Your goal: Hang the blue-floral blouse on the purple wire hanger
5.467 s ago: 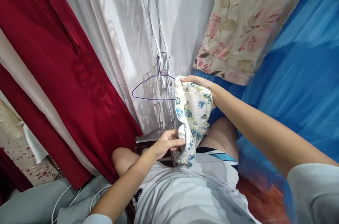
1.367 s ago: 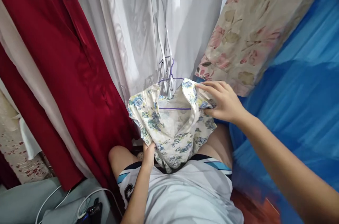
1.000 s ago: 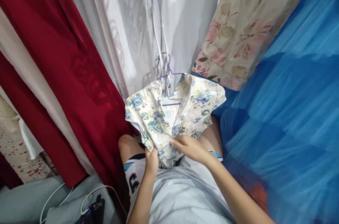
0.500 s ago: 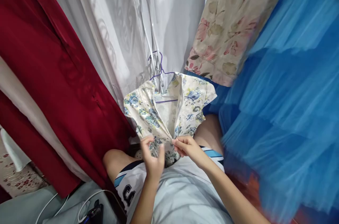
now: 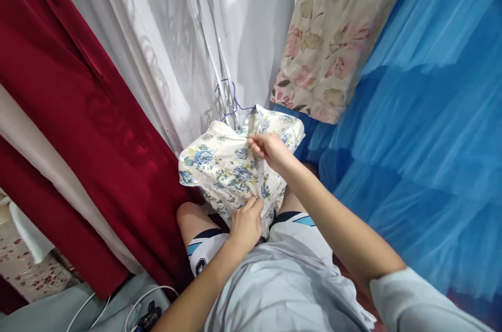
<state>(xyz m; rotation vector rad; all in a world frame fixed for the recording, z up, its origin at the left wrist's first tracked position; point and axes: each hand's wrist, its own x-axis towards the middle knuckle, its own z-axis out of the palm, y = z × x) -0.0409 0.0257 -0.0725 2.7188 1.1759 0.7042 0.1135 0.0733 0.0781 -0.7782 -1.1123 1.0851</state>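
A white garment with blue flowers [image 5: 219,157], a blouse or the top of a dress, hangs on a purple hanger [image 5: 236,104] in front of my lap. My right hand [image 5: 270,150] is closed in a pinch at the neckline, at the upper end of the garment's zipper; the small pull itself is hidden by my fingers. Lower down, my left hand [image 5: 247,222] grips the fabric beside the lower part of the zipper line. The two edges now meet below my right hand. The garment's bottom is bunched between my thighs.
Dark red cloth [image 5: 98,128] hangs at left, white curtains [image 5: 157,49] behind. Pink-flowered fabric [image 5: 321,49] and a blue tulle skirt [image 5: 411,138] hang at right. White straps [image 5: 214,34] dangle by the hanger. A white cable [image 5: 137,303] and a dark object [image 5: 151,316] lie lower left.
My right hand has moved up from the bottom of the V-shaped opening to the neckline, and the opening has closed. My left hand, earlier open and off the cloth, now grips it.
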